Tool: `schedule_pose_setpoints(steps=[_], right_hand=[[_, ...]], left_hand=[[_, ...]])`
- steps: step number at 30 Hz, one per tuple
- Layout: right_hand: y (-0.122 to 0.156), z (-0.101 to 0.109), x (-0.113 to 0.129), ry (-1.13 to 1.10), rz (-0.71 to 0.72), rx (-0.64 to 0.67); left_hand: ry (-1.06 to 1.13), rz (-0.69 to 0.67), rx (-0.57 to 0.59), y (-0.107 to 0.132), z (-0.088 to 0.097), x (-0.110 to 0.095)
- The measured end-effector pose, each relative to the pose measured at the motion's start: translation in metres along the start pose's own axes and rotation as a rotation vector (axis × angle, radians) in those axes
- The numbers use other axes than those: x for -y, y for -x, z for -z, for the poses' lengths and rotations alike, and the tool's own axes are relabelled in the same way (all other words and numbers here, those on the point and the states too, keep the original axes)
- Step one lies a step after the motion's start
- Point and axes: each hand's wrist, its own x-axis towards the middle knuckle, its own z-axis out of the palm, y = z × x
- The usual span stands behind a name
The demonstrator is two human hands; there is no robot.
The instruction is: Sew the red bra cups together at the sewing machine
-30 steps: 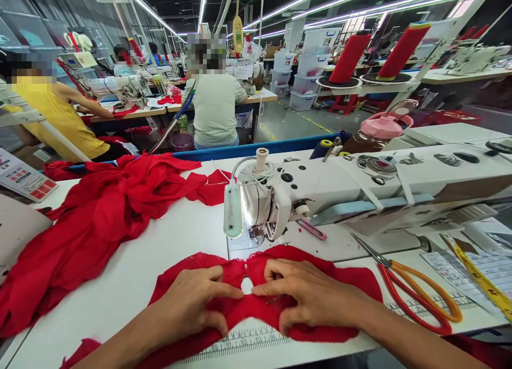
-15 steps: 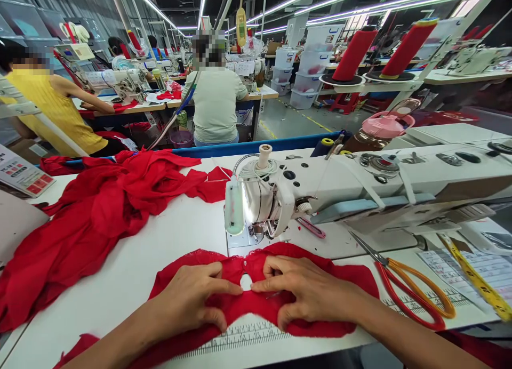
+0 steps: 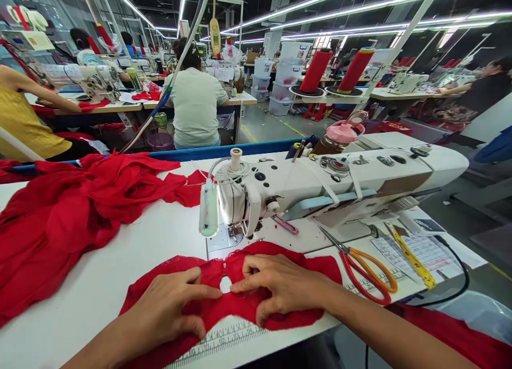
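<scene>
A red lace-edged garment piece [image 3: 316,267] lies spread on the table in front of the sewing machine [image 3: 288,187]. It has two broad sides joined by a narrow middle with a small gap. My left hand [image 3: 172,307] rests on its left side, index finger stretched to the gap and thumb apart near the lower edge. On the right side lies my right hand [image 3: 276,286], its index fingertip at the gap's other edge and its thumb spread below. Both hands press the cloth flat with fingers apart. Printed ruler marks [image 3: 236,331] show beneath the garment.
Heaped red cloth [image 3: 80,214] covers the table's left. Scissors [image 3: 356,262], a yellow tape measure [image 3: 412,257] and written papers [image 3: 436,254] lie right. A pink-lidded bottle [image 3: 340,134] stands behind the machine. A co-worker [image 3: 196,102] sits ahead, facing away.
The view has turned to the right, so the table and machine appear further left. Both hands keep nearly the same places on the red garment piece.
</scene>
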Motion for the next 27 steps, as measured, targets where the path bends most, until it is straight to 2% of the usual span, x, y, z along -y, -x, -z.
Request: schedule_pose_setpoints(steps=[7, 10, 13, 15, 17, 19, 22, 25, 27], right_hand=[[0.0, 0.0, 0.003, 0.003, -0.021, 0.0], [0.0, 0.001, 0.005, -0.006, -0.033, 0.003], [0.001, 0.001, 0.006, -0.015, -0.046, 0.0], [0.002, 0.002, 0.008, -0.003, -0.044, 0.0], [0.003, 0.002, 0.012, 0.031, -0.039, -0.009], [0.004, 0.001, 0.019, 0.069, -0.04, -0.04], [0.001, -0.004, 0.031, 0.105, -0.029, -0.121], [-0.005, -0.014, 0.037, 0.154, -0.029, -0.207], [-0.008, -0.023, 0.037, 0.174, -0.051, -0.25]], left_hand=[[0.018, 0.0, -0.042, 0.0, 0.004, -0.005], [0.051, 0.066, -0.053, 0.006, 0.007, -0.016], [0.12, 0.176, -0.091, 0.016, -0.001, -0.028], [0.191, 0.229, -0.189, 0.023, -0.017, -0.033], [0.245, 0.234, -0.362, 0.027, -0.037, -0.037], [0.242, 0.21, -0.538, 0.028, -0.058, -0.04], [0.177, 0.208, -0.733, 0.023, -0.081, -0.047], [0.141, 0.275, -0.833, 0.012, -0.089, -0.057], [0.148, 0.32, -0.829, 0.006, -0.089, -0.061]])
